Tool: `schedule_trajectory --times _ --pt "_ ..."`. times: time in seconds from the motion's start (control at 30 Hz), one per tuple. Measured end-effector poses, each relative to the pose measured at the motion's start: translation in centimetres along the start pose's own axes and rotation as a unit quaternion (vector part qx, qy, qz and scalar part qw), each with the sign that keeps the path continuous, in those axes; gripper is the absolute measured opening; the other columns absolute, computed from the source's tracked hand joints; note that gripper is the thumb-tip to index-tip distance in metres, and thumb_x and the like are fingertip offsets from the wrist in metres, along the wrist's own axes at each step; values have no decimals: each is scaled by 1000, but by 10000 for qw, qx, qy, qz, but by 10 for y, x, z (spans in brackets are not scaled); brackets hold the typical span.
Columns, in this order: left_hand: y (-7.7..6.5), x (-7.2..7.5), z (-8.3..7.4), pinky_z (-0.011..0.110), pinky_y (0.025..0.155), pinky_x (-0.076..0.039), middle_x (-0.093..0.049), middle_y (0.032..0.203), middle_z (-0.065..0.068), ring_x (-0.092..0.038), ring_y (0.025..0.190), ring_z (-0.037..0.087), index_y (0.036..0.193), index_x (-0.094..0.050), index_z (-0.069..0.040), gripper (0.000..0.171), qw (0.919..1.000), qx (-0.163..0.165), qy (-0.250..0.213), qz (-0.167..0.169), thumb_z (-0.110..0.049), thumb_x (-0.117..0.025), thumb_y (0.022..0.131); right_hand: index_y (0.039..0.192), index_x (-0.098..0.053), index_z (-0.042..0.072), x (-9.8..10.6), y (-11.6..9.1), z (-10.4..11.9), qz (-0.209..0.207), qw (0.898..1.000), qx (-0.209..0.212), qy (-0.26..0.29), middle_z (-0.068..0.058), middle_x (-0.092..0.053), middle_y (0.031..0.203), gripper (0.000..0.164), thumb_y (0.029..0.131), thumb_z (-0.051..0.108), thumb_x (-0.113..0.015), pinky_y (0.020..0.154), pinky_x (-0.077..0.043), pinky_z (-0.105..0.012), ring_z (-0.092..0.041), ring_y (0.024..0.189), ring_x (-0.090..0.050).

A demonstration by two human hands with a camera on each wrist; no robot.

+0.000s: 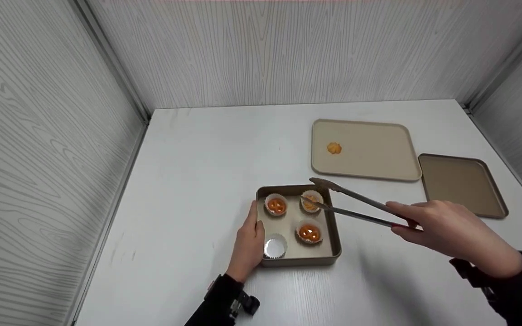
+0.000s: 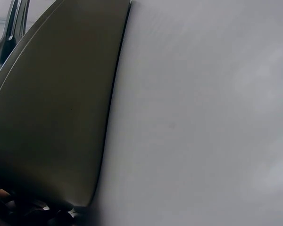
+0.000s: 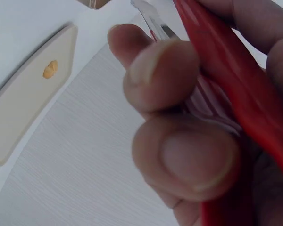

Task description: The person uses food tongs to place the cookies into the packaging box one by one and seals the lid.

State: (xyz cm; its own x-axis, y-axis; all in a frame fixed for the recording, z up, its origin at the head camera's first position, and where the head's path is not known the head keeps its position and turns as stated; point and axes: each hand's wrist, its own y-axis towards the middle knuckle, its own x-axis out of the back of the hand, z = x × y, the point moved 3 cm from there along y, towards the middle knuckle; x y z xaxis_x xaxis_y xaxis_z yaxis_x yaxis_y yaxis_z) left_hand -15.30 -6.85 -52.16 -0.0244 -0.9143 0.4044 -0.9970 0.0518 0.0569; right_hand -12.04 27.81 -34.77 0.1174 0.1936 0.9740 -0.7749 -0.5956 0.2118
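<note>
My left hand (image 1: 248, 244) holds the left wall of a square baking pan (image 1: 288, 222), its thumb at the rim and fingers along the outside. That outer wall (image 2: 61, 103) fills the left of the left wrist view. My right hand (image 1: 456, 226) grips red-handled metal tongs (image 1: 360, 216). Their tips are spread, one over the upper-right paper cup (image 1: 317, 196) holding a cookie (image 1: 310, 206), the other above the pan's far rim. Pretzel-shaped cookies (image 1: 276, 207) sit in the upper-left and lower-right cups. The lower-left cup (image 1: 275, 246) is empty.
A beige tray (image 1: 374, 149) with one small yellow cookie (image 1: 334, 148) lies behind the pan. To its right, a darker brown tray (image 1: 460, 181) sits partly behind my right hand. Wood-grain panels (image 1: 261, 54) enclose the white table (image 1: 188, 190) on the left, back and right.
</note>
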Motion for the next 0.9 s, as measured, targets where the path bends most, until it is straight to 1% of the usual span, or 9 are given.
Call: schedule_trajectory --times 0.2,0.33,0.53,0.73,0.9 --pt "-1 0 0 44 124 -26 -25 166 18 -27 152 29 161 -21 2 56 10000 1 -4 46 -9 -37 109 90 -55 24 -5 3 -11 -343 9991 -184 -171 24 -41 63 29 82 17 -82 43 -25 -20 3 50 -30" --pt "0 -1 0 44 124 -26 -25 166 17 -26 152 28 162 -20 2 56 10000 20 -17 63 -10 -37 109 87 -54 22 -10 4 -19 -499 9980 -376 -72 22 -43 62 28 83 14 -80 42 -24 -20 2 49 -29" --pt "0 -1 0 44 124 -25 -25 166 18 -26 153 28 161 -20 2 56 10000 -17 -8 49 -9 -37 109 86 -57 20 -15 7 -29 -767 9955 -548 55 19 -44 61 24 84 11 -79 42 -22 -21 1 47 -28" --pt "-1 -1 0 43 125 -25 -25 166 18 -26 153 27 161 -21 2 56 10000 -12 13 38 -10 -37 109 82 -55 21 -22 9 -37 -676 9929 -956 217 17 -43 61 24 88 14 -78 42 -22 -22 -2 48 -30" --pt "0 -1 -1 42 125 -24 -25 166 17 -26 153 27 161 -21 2 56 10000 7 4 41 -11 -37 109 78 -50 20 -28 10 -46 -551 9897 -1284 305 14 -39 60 28 90 17 -76 44 -21 -25 -6 49 -31"
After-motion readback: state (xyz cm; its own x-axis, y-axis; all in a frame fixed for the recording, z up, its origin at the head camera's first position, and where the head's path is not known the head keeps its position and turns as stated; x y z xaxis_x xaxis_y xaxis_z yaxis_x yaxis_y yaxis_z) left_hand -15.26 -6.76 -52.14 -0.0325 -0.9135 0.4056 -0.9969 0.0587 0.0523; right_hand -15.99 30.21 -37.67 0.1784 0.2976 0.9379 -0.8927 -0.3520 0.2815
